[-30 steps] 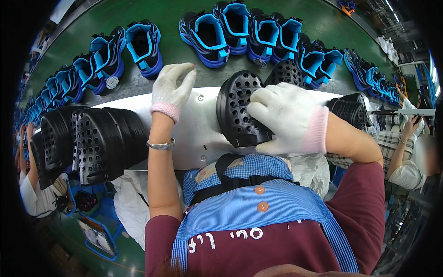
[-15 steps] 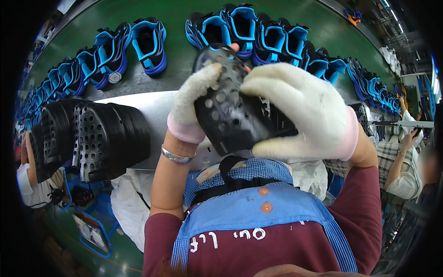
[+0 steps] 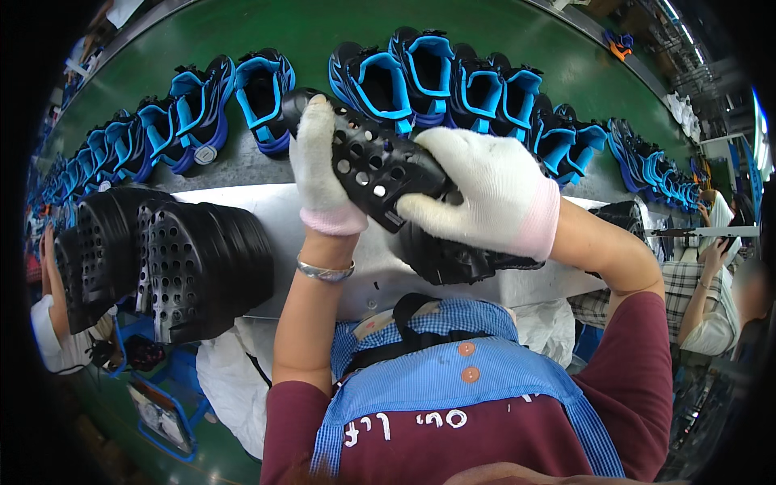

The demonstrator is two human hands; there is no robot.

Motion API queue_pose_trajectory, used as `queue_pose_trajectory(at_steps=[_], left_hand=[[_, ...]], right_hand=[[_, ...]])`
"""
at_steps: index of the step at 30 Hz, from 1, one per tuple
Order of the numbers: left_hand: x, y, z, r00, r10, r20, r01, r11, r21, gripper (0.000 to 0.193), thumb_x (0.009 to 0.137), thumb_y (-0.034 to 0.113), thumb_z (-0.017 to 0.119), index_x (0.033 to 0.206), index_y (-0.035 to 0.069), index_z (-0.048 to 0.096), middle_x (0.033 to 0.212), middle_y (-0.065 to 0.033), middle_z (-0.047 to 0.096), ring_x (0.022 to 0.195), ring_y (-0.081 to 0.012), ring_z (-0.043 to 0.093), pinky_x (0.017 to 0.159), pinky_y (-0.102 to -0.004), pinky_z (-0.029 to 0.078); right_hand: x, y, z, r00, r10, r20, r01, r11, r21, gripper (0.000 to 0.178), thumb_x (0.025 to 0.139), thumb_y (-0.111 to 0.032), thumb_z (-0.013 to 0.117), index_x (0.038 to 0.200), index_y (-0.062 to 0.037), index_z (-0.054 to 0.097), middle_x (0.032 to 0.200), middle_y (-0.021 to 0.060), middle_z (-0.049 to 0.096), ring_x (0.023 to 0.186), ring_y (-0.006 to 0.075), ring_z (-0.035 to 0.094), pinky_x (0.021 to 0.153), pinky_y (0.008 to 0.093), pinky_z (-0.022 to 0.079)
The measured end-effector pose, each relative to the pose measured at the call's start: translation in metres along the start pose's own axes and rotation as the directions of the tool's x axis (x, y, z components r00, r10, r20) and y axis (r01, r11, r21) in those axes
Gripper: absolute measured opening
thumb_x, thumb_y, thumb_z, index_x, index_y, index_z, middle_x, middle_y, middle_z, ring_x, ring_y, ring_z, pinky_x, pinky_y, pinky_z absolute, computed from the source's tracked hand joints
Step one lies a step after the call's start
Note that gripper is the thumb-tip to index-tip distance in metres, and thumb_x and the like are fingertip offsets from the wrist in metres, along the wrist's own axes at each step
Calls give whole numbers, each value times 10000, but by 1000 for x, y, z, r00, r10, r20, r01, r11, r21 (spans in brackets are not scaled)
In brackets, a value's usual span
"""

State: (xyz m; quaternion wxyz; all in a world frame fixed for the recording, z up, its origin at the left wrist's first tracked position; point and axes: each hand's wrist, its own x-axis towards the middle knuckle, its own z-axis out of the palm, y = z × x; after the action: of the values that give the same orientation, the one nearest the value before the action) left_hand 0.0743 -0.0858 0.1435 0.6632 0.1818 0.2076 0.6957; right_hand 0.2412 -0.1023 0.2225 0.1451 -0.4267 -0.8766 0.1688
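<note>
1. Nearest the camera, a blue checked apron with two orange buttons lies over a maroon shirt; bare forearms rise from it, the left one wearing a thin silver bracelet.
2. Both hands wear fuzzy white knitted gloves with pink cuffs; the left hand has its fingers pressed together and laid flat up the side of a black perforated clog, fingertips reaching its upper end.
3. The right hand curls over the clog's other end, fingers close together and bent round the edge, gripping it (thumb hidden).
4. The clog is matte moulded foam, rounded and dotted with round holes; it is held tilted in the air between the two hands, above a pale grey work surface.
5. To the left on that surface sits a stack of black clogs, nested on their sides.
6. Beyond, a green conveyor belt carries rows of blue and black sandals with bright blue trim.
</note>
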Motion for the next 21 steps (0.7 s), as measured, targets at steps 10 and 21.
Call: queue_pose_trajectory(at_steps=[10, 21], left_hand=[[47, -31, -54, 982, -106, -153, 182, 730, 659, 511, 1000, 459, 473, 1176, -3, 604, 1089, -83, 630, 963, -163, 621, 835, -319, 511], [70, -65, -93, 916, 132, 379, -367, -108, 924, 386, 838, 214, 680, 1205, 103, 630, 1268, -107, 601, 1083, -324, 590, 939, -404, 492]], right_hand=[[50, 75, -2, 982, 161, 94, -151, 983, -105, 431, 808, -410, 629, 749, 16, 599, 668, 207, 624, 679, 365, 660, 658, 420, 537], [169, 113, 26, 900, 321, 294, -178, 888, -424, 479, 790, -427, 583, 839, 35, 696, 817, 259, 674, 811, 382, 678, 790, 418, 549]])
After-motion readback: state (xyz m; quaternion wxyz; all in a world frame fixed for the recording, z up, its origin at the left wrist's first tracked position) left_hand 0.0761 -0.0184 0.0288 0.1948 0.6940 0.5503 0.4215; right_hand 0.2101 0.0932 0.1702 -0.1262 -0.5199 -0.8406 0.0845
